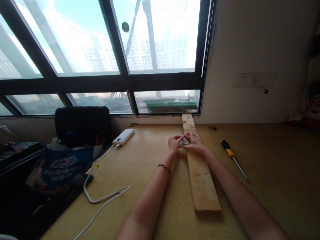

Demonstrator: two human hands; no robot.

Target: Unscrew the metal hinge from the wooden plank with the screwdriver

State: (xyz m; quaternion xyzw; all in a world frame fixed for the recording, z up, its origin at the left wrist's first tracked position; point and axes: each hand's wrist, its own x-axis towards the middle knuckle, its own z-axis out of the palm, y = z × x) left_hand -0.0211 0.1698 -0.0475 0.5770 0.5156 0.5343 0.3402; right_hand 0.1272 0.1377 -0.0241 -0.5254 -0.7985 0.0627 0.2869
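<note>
Two bare forearms reach in from the near edge over a smooth, yellowish-brown worktop [147, 173], the left one ringed at the wrist by a dark bracelet [164, 168] that looks beaded or braided. To their left, a thin white cable [108, 199] loops loosely, its rounded bends lying on the worktop. Between the arms runs a flat, pale wooden plank [203, 183], long and straight-sided, with a squared near end and a small knot in its grain. Right of it lies a screwdriver [230, 153], its thick black-and-yellow handle tapering into a slim, straight metal shaft. Farther along the plank, the left hand [175, 142] and the right hand [195, 143] meet, fingers curled and pinching a small, shiny metal fitting [185, 141] between them; it sits just above the wood, too small to tell its exact shape. Leftward, the cable plugs into a white, round-cornered power bank [124, 136]. Off the worktop's left side are a blue printed bag [63, 165], creased and slumped, and a black chair back [82, 124]. Beyond stand a dark-framed glass window [163, 40] and a matte plain wall [252, 40] with a rectangular socket panel [254, 80].
</note>
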